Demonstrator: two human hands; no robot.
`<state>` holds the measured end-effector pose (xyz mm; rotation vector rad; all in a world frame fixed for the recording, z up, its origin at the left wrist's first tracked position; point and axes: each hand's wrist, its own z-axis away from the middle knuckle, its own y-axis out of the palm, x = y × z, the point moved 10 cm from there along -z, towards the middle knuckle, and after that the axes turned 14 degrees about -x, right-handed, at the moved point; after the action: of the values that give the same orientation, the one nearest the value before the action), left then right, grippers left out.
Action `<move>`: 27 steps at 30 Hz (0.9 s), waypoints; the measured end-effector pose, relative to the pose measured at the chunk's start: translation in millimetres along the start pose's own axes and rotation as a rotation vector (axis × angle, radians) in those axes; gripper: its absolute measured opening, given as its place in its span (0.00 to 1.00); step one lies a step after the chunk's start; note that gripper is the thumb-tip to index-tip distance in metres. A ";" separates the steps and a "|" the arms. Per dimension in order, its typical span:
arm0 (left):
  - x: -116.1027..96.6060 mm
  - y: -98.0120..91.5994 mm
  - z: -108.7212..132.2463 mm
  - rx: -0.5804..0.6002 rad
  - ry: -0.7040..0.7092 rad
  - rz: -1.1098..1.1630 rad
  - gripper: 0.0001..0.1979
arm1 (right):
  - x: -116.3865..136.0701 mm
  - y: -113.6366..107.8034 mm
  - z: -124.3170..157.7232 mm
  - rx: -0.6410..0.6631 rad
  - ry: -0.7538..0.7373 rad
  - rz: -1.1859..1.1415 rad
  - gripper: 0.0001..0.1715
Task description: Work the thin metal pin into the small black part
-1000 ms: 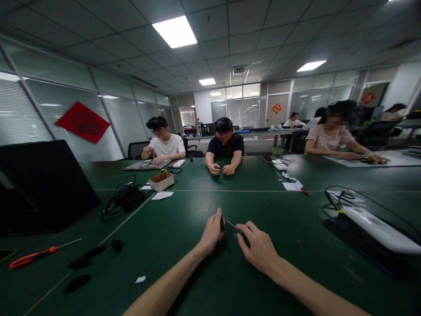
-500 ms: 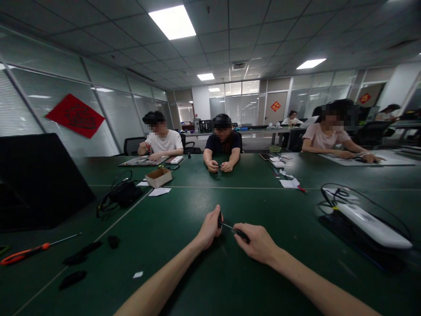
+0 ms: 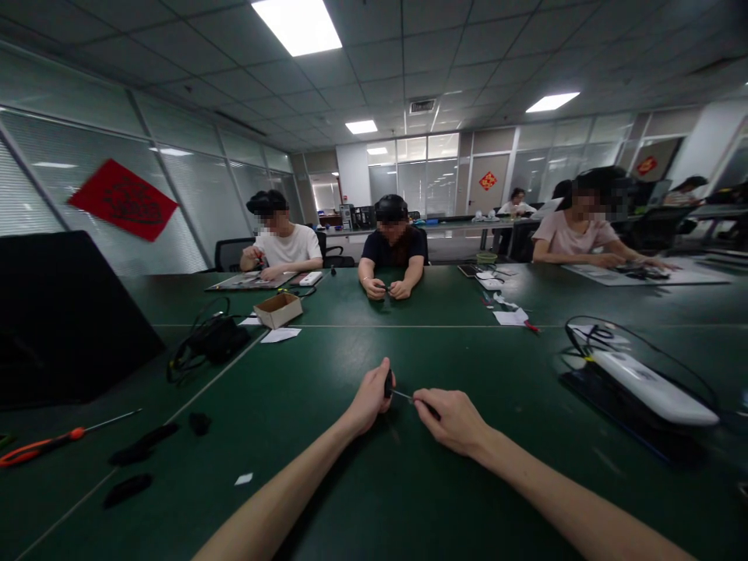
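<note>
My left hand [image 3: 369,397] is closed around a small black part [image 3: 389,383] held just above the green table [image 3: 327,467]. My right hand [image 3: 451,419] is closed on the dark handle of a thin screwdriver [image 3: 409,399]. Its metal shaft runs left to the black part. Both hands sit close together at the middle of the view, with my forearms resting over the table.
An orange-handled screwdriver [image 3: 40,446] and several small black pieces [image 3: 153,436] lie at the left. A black bag [image 3: 213,340], a cardboard box [image 3: 278,309], and a white device [image 3: 653,386] with cables lie further out. Three people sit across the table.
My hands have drawn slightly closer and moved up in the view as my head tilted. The screwdriver tip stays against the black part.
</note>
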<state>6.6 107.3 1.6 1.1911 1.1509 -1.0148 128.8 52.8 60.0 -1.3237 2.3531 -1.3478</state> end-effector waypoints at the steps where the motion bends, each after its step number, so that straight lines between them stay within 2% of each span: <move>1: -0.3 0.3 0.1 0.003 0.002 -0.003 0.29 | -0.4 0.1 0.1 -0.001 0.001 0.003 0.17; 7: -0.7 -4.3 0.2 -0.048 0.044 -0.106 0.29 | -0.2 -0.1 1.4 0.000 -0.003 0.013 0.17; 17: -24.0 -16.1 7.6 -0.242 0.204 -0.280 0.27 | 4.3 0.8 5.5 -0.001 -0.016 0.107 0.20; 21: -24.0 -19.9 6.1 -0.264 0.239 -0.292 0.26 | 6.9 1.7 6.6 -0.010 -0.021 0.136 0.19; 27: -19.4 -20.7 3.8 -0.262 0.206 -0.282 0.26 | 4.2 3.2 7.1 -0.002 -0.017 0.142 0.19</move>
<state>-16.2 101.0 17.7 0.9566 1.5973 -0.9281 127.7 45.9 54.5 -1.1397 2.3873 -1.2886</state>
